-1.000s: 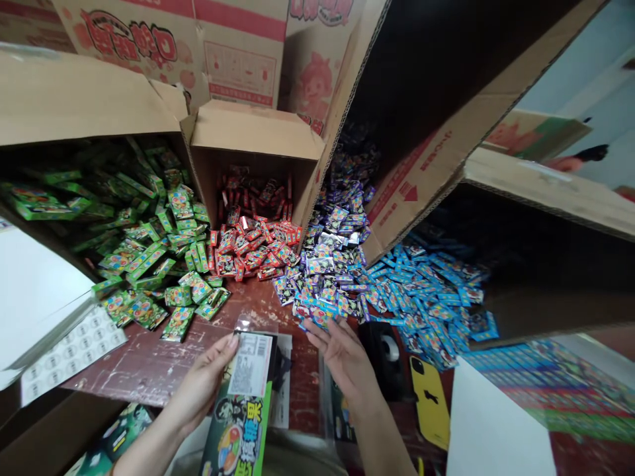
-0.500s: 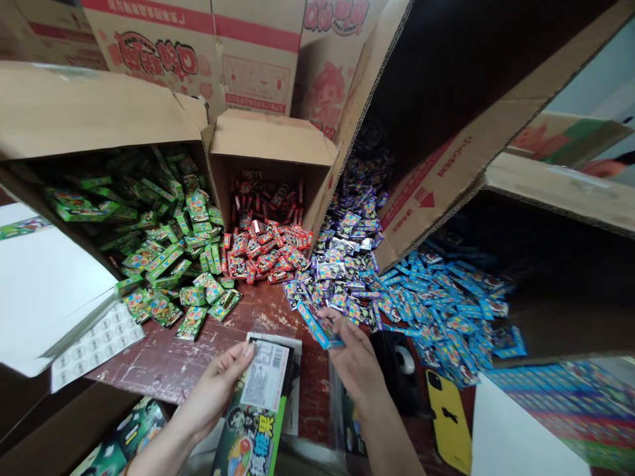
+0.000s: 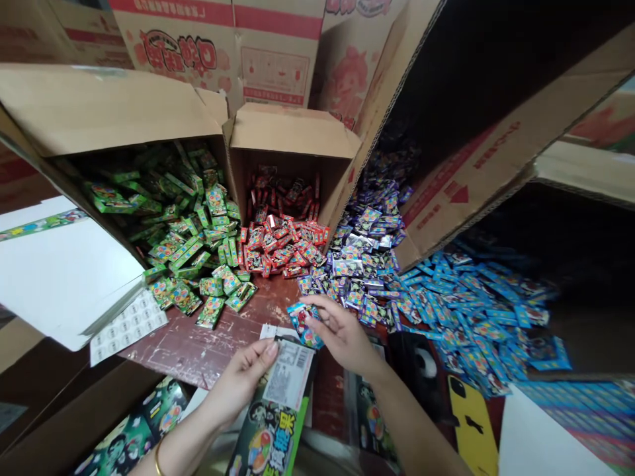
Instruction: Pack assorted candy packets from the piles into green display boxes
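My left hand (image 3: 251, 370) grips the top end of a dark printed candy bag (image 3: 272, 423), thumb pressed over its upper edge beside a white label. Between the fingers of my right hand (image 3: 342, 334) is a small blue candy box (image 3: 303, 324), just above the bag's top edge. Beyond my hands lie heaps of similar small packs: green ones (image 3: 211, 284), red ones (image 3: 278, 244), purple ones (image 3: 364, 258) and blue ones (image 3: 486, 317). Whether the bag's mouth is open I cannot tell.
Cardboard cartons (image 3: 292, 132) on their sides hold the heaps. A yellow phone case (image 3: 471, 423) and a black tape dispenser (image 3: 409, 363) lie at right. At left are white sheets (image 3: 59, 271) and a sticker sheet (image 3: 129, 330). More printed bags (image 3: 133, 430) sit in a lower box.
My right hand has brought the blue candy box left and closer to the bag, turning its printed face toward me. My left hand keeps hold of the bag. The view has shifted left.
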Demonstrator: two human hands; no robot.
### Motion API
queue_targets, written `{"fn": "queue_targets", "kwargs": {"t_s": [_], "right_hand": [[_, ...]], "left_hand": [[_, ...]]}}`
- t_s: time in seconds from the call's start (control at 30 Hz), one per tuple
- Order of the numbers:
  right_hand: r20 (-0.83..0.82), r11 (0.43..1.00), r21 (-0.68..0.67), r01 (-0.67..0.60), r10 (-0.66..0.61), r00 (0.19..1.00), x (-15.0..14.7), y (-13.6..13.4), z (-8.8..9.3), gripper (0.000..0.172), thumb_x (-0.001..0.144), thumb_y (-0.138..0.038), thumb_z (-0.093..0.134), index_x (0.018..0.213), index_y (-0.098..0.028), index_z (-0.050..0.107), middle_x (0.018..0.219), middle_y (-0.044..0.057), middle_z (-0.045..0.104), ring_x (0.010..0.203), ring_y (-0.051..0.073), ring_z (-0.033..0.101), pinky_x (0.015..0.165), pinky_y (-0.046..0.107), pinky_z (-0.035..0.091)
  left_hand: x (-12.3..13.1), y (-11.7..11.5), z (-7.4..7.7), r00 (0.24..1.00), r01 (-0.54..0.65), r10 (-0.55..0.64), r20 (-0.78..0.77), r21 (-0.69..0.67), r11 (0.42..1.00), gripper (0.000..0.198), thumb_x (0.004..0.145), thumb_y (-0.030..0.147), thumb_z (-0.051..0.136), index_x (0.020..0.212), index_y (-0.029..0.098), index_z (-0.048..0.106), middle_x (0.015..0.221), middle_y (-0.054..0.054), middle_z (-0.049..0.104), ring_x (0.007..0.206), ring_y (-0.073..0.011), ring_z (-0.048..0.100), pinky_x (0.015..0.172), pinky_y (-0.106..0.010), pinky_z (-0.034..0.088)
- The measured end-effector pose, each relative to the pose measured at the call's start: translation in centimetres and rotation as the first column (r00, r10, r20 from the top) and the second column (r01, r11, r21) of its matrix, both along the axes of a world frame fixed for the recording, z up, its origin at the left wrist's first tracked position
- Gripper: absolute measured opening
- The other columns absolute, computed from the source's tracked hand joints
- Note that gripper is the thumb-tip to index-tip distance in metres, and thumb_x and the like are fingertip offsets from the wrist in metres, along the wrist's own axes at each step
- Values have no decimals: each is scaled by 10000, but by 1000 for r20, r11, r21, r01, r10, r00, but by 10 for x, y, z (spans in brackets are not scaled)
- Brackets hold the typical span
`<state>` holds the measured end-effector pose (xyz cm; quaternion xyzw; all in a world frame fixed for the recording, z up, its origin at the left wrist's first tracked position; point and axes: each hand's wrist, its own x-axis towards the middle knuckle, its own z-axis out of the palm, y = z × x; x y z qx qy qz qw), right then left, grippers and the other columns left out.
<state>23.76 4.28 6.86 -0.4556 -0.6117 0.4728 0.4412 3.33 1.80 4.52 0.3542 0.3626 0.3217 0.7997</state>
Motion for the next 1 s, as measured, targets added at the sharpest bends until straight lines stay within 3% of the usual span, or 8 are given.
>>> {"fn": "queue_targets", "kwargs": {"t_s": [0.2, 0.33, 0.43, 0.6, 0.67, 0.8, 0.9, 1.0], "right_hand": [[245, 978, 138, -159, 122, 962, -5, 4, 27, 157, 870, -228, 549, 743, -199, 638, 785, 16, 588, 756, 153, 570, 704, 259, 465], [239, 984, 67, -164, 144, 960, -21, 2, 27, 52, 784, -153, 635, 760, -198, 645, 819, 12, 593, 792, 155, 578, 743, 275, 466], [142, 999, -47, -23, 29, 989, -32, -3, 8, 187, 691, -205, 759, 845, -210, 652, 838, 7, 637, 803, 168, 606, 739, 292, 486], [18, 997, 7, -83, 83, 996, -33, -13, -44, 220, 644, -380, 810, 731, -223, 683, 1019, 46, 657, 954, 214, 633, 809, 325, 506], [64, 994, 12, 104, -105, 992, -15, -13, -67, 233, 684, -412, 771, 822, -243, 689, 1038, 56, 657, 980, 229, 625, 802, 336, 510], [315, 802, 44, 595, -577, 754, 41, -7, -101, 384, 670, -452, 734, 962, -220, 642, 994, 87, 647, 1016, 295, 588, 868, 426, 478], [469, 763, 72, 642, -595, 653, 66, -3, -116, 653, 496, -396, 823, 1066, -183, 588, 1109, 118, 581, 1142, 367, 491, 984, 504, 378], [679, 791, 107, 602, -500, 537, 72, 2, -124, 853, 432, -384, 851, 1182, -168, 506, 1196, 133, 494, 1190, 371, 441, 1005, 475, 359]], "left_hand": [[9, -9, -1, 993, -29, 39, -113, 86, 996, 362, 781, 501, 661, 766, 140, 680, 634, 5, 609, 540, -101, 475, 536, -192, 366], [9, -11, 6, 991, -77, 77, -111, 4, 997, 448, 685, 556, 724, 848, 139, 715, 649, -20, 669, 580, -145, 559, 560, -217, 421], [-1, -8, 5, 980, -163, 154, -129, -64, 985, 475, 656, 550, 749, 905, 147, 718, 701, -49, 716, 634, -195, 629, 575, -245, 462], [-16, -2, -6, 969, -215, 206, -135, -57, 975, 366, 659, 424, 796, 893, 170, 674, 731, -25, 726, 620, -171, 649, 591, -235, 497], [-20, 0, -12, 958, -241, 236, -166, -11, 971, 332, 667, 419, 791, 832, 170, 646, 653, -1, 696, 547, -144, 621, 535, -209, 480], [-29, 7, -23, 874, -359, 397, -281, 178, 916, 511, 628, 390, 821, 1027, 215, 555, 605, 48, 643, 508, -146, 603, 477, -208, 474], [-34, 13, -30, 908, -260, 336, -251, 290, 921, 663, 654, 343, 803, 1207, 248, 450, 783, 10, 672, 714, -200, 659, 601, -272, 538], [-35, 17, -34, 939, -121, 225, -262, 361, 925, 503, 705, 313, 760, 1128, 242, 496, 895, -13, 657, 786, -183, 639, 659, -262, 533]]}}
